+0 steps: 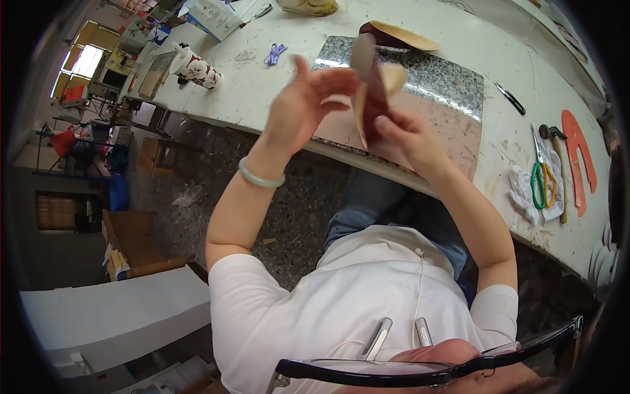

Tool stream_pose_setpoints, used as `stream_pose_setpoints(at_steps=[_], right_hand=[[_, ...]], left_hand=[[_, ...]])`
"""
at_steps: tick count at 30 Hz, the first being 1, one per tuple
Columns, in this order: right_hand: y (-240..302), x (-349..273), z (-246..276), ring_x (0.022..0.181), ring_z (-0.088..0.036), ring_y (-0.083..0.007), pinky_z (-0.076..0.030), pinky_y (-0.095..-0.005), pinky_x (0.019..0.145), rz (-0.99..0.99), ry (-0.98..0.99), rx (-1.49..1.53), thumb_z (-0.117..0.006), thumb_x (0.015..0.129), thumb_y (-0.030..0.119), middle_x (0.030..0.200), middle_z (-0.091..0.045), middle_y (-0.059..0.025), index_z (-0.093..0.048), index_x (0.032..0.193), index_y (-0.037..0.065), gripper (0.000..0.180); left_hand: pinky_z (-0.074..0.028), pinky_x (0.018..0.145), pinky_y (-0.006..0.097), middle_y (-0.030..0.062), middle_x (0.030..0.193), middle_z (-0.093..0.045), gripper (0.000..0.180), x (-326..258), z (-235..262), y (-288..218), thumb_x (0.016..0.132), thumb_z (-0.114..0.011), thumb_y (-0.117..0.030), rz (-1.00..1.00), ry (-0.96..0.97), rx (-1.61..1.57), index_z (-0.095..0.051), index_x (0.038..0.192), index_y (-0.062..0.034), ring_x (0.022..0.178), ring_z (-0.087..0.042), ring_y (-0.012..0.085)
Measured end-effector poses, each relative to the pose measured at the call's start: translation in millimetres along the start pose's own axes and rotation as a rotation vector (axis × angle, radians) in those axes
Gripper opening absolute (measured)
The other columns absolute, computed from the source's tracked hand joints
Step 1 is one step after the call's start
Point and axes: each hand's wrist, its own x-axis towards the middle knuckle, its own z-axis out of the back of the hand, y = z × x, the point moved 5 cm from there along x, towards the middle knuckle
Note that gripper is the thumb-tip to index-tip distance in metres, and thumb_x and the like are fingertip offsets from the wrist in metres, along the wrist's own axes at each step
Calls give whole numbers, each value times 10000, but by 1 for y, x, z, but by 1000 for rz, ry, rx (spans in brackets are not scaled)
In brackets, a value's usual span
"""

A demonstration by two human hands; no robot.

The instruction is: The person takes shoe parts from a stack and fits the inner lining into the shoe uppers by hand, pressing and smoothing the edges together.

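Observation:
My right hand [410,139] grips a dark red leather piece with a tan lining [375,98], shaped like a shoe upper, pinched between thumb and fingers above the table's near edge. It stands upright and is partly blurred. Beside it on the left is my left hand [295,108], fingers stretched apart; whether its fingertips touch the leather I cannot tell. Below both hands lies a speckled stone slab [453,85], its nearer part pinkish. A similar dark red and tan piece [403,36] rests at the slab's far edge.
On the right of the table [485,33] lie a utility knife [510,98], scissors [539,187] on a white cloth [522,196], a hammer [563,177] and an orange-red flat template [577,157]. Leftward are a patterned cup [197,69], a purple cord bundle [275,54] and a white carton [213,20].

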Motion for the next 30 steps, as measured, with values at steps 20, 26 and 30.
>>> stream_pose_setpoints(at_steps=[20, 26, 30], right_hand=[[64, 20, 73, 848, -657, -319, -520, -399, 745, -3, -94, -1904, -659, 716, 54, 894, -667, -110, -662, 838, 18, 127], [39, -49, 110, 767, -590, -314, -470, -349, 680, 372, -271, -1204, -545, 648, -119, 806, -602, -113, -566, 850, 22, 247], [55, -31, 72, 834, -623, -318, -487, -407, 685, 22, -184, -1419, -597, 723, -11, 877, -638, -115, -593, 909, 68, 202]], left_hand=[[-507, 643, 394, 127, 755, -647, 120, 98, -78, 59, 785, -621, -135, -625, 386, 1709, -619, 853, -37, 746, -645, 317], [-495, 626, 341, 98, 751, -620, 103, 55, -39, 45, 820, -613, -73, -337, 188, 1077, -573, 885, -4, 683, -616, 223], [-503, 700, 278, 103, 1043, -603, 493, 69, -47, 70, 793, -637, 9, -156, 393, 824, -448, 1247, -23, 772, -609, 157]])
